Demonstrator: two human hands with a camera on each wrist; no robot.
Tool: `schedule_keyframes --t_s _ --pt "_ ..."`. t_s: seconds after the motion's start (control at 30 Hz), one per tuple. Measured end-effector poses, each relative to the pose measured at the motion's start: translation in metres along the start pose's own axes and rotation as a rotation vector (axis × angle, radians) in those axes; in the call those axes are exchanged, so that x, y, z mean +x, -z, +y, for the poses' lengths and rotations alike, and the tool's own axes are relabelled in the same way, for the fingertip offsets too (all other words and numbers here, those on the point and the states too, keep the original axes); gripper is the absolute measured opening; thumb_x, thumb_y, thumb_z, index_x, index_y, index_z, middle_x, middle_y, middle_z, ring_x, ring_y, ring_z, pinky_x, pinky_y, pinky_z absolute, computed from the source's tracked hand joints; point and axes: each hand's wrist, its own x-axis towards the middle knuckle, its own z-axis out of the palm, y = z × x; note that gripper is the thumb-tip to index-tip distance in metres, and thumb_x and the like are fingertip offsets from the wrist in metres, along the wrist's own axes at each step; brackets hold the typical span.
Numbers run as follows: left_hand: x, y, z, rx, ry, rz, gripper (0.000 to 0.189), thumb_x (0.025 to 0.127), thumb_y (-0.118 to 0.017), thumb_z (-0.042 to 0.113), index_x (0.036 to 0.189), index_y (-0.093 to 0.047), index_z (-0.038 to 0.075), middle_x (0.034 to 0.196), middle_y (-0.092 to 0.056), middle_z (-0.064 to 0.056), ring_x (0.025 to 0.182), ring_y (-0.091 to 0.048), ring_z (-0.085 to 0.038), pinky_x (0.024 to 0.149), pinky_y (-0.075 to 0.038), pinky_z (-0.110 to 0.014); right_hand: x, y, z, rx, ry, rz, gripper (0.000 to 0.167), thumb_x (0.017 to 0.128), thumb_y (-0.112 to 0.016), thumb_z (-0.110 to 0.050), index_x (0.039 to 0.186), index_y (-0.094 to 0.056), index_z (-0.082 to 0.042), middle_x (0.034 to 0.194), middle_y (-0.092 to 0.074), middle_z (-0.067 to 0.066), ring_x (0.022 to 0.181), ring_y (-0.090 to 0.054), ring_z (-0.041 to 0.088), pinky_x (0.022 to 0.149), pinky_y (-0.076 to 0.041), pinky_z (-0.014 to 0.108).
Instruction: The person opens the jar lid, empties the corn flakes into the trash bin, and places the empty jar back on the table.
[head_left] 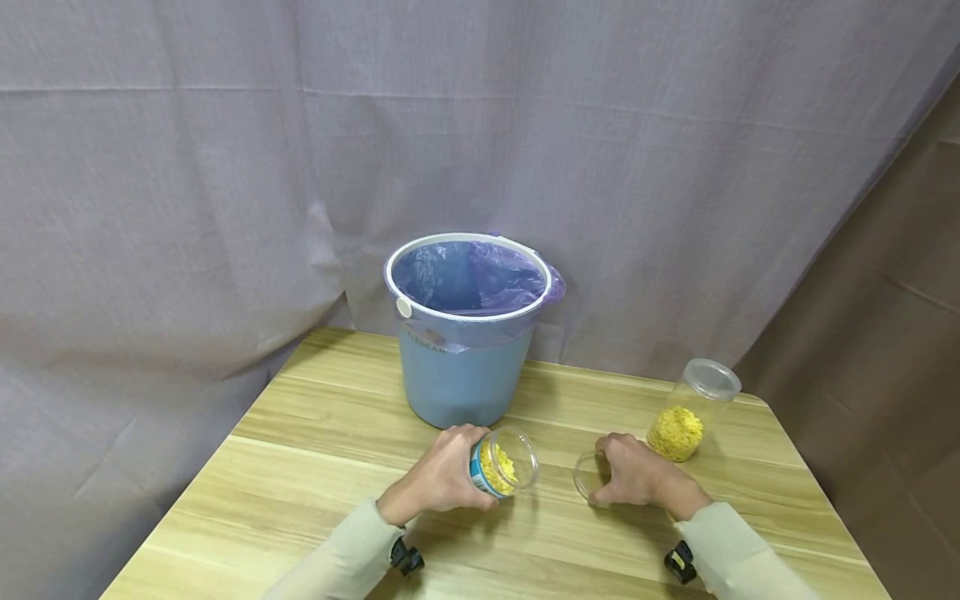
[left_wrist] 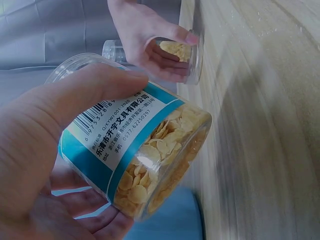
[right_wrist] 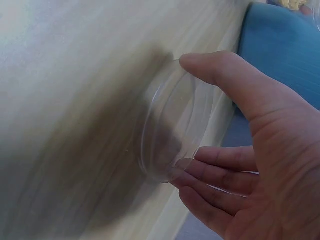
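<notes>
My left hand (head_left: 444, 473) grips a clear plastic jar (left_wrist: 130, 125) round its blue and white label. Yellow flakes (left_wrist: 150, 165) fill part of this jar. It is tilted above the table, its round mouth turned toward the right in the head view. With thumb and fingers spread across the rim, my right hand (head_left: 637, 471) holds a clear round lid (right_wrist: 172, 120) close over the tabletop. The lid stands at a slant in the right wrist view.
Behind the hands stands a blue bucket (head_left: 461, 383) with a white rim and a purple plastic liner (head_left: 510, 275). A second clear jar (head_left: 675, 433), lidded and partly full of yellow pieces, is on the wooden table (head_left: 285, 467) at the right. Grey curtain (head_left: 225, 167) hangs behind.
</notes>
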Motion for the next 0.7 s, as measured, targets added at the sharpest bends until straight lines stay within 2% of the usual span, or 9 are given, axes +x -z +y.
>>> schedule_keyframes --t_s 0.23,0.3,0.37,0.43,0.5,0.57,0.7 --pt "0.0 0.0 0.0 0.0 0.001 0.001 0.079 0.059 -0.1 0.026 0.128 -0.069 0.004 0.112 -0.074 -0.004 0.102 -0.065 -0.016 0.092 -0.058 -0.028 0.001 -0.002 0.003 -0.027 0.011 0.013 0.051 0.065 -0.095 -0.041 0.088 -0.063 -0.009 0.08 -0.06 0.001 0.07 -0.053 0.011 0.06 -0.05 0.024" --pt "0.0 0.001 0.001 -0.005 0.007 -0.001 0.08 0.059 -0.1 0.027 0.129 -0.068 0.004 0.114 -0.074 -0.004 0.103 -0.066 -0.017 0.093 -0.058 -0.029 0.0 -0.001 0.002 -0.038 0.008 0.022 0.06 0.065 -0.095 -0.044 0.098 -0.067 -0.003 0.088 -0.066 0.005 0.076 -0.06 0.015 0.067 -0.058 0.03" --pt "0.001 0.002 0.001 -0.009 0.016 -0.003 0.081 0.059 -0.1 0.027 0.13 -0.068 0.004 0.115 -0.073 -0.004 0.104 -0.066 -0.017 0.094 -0.057 -0.03 0.0 0.001 0.001 -0.047 0.006 0.038 0.074 0.065 -0.095 -0.046 0.111 -0.068 0.005 0.101 -0.072 0.014 0.088 -0.069 0.025 0.081 -0.064 0.04" --pt "0.001 0.002 0.002 -0.017 0.024 -0.006 0.081 0.06 -0.1 0.027 0.13 -0.068 0.004 0.116 -0.073 -0.004 0.105 -0.066 -0.018 0.094 -0.057 -0.03 0.0 0.004 -0.002 -0.04 0.009 0.06 0.087 0.066 -0.095 -0.046 0.125 -0.065 0.011 0.117 -0.073 0.023 0.105 -0.072 0.037 0.096 -0.063 0.051" --pt "0.001 0.003 0.002 -0.026 0.027 -0.006 0.08 0.06 -0.1 0.027 0.13 -0.068 0.004 0.115 -0.073 -0.004 0.105 -0.066 -0.017 0.093 -0.057 -0.029 0.0 0.008 -0.005 -0.022 0.024 0.087 0.092 0.069 -0.094 -0.045 0.132 -0.062 0.014 0.128 -0.07 0.03 0.118 -0.069 0.045 0.104 -0.058 0.056" --pt "0.001 0.003 0.003 -0.034 0.028 -0.003 0.08 0.059 -0.1 0.027 0.129 -0.068 0.004 0.114 -0.073 -0.004 0.104 -0.066 -0.017 0.092 -0.057 -0.028 0.0 0.011 -0.01 0.007 0.041 0.104 0.09 0.073 -0.092 -0.045 0.134 -0.061 0.014 0.132 -0.068 0.031 0.122 -0.068 0.047 0.107 -0.056 0.057" --pt "0.003 0.003 0.003 -0.052 0.023 0.006 0.079 0.06 -0.099 0.028 0.129 -0.069 0.004 0.113 -0.073 -0.004 0.101 -0.066 -0.015 0.09 -0.057 -0.026 0.001 0.016 -0.021 0.095 0.083 0.113 0.088 0.077 -0.091 -0.047 0.137 -0.061 0.01 0.133 -0.069 0.027 0.121 -0.069 0.043 0.104 -0.058 0.058"
